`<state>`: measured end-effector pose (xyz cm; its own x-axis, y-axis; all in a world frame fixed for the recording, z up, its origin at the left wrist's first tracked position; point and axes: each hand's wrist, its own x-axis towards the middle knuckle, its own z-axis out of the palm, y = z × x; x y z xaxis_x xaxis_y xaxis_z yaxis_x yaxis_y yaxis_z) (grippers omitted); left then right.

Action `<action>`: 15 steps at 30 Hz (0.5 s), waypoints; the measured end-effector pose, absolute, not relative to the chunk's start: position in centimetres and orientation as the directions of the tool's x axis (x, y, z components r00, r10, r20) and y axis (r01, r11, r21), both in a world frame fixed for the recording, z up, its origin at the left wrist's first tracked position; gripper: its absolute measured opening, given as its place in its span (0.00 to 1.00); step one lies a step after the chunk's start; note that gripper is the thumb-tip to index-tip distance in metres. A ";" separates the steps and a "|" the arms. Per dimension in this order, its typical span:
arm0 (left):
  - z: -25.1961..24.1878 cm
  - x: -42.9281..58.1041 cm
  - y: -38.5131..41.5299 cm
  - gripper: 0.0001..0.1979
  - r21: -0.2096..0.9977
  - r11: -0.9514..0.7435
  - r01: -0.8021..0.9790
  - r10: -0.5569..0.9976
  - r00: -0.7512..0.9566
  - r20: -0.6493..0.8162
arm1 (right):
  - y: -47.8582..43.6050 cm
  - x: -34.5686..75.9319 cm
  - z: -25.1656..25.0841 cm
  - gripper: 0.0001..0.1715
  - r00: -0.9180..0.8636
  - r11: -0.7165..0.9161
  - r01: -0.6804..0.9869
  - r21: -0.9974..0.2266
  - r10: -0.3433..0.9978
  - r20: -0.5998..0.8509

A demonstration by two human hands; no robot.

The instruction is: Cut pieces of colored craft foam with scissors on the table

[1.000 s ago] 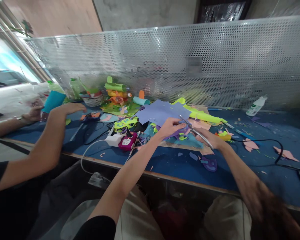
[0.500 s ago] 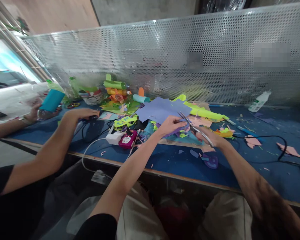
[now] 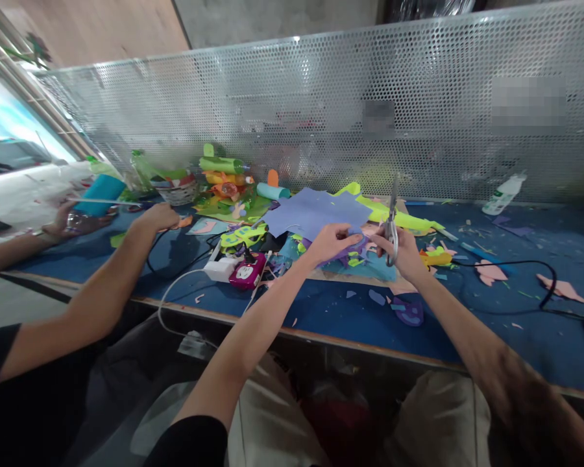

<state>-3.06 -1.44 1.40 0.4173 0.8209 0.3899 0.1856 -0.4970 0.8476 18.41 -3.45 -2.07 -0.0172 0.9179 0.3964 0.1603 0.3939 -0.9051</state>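
Two grips at once: pinching a small purple piece [image 3: 366, 240] between the thumb and fingers of the left hand [image 3: 334, 242], and carrying silver scissors [image 3: 394, 201] in the curled right hand [image 3: 403, 251], pointing the blades upward. Holding the right thumb and fingertips just beside the purple piece, without showing clearly whether touching it. Working low above coloured scraps [image 3: 376, 269] on the blue table [image 3: 316, 314], in front of a jagged lilac sheet [image 3: 316, 211] and facing a perforated metal panel [image 3: 272, 110]. Having a magenta adapter [image 3: 248, 271] to the left, and an orange-and-yellow piece [image 3: 435, 257] near the right wrist. Sitting beside a co-worker [image 3: 78, 318], seen on the left with a blue-wrapped bottle [image 3: 100, 193] in one hand.
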 end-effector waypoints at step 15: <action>0.2 -2.2 -1.5 0.23 0.652 -0.680 0.335 0.699 0.565 0.439 | -3.0 17.4 -2.7 0.22 0.092 0.379 -0.009 -0.925 0.922 0.377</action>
<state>-2.20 -1.48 0.24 0.5648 0.6988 0.4390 0.3348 -0.6803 0.6520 17.43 -3.02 -2.72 0.0922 0.9217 0.3768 -0.0091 0.3792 -0.9253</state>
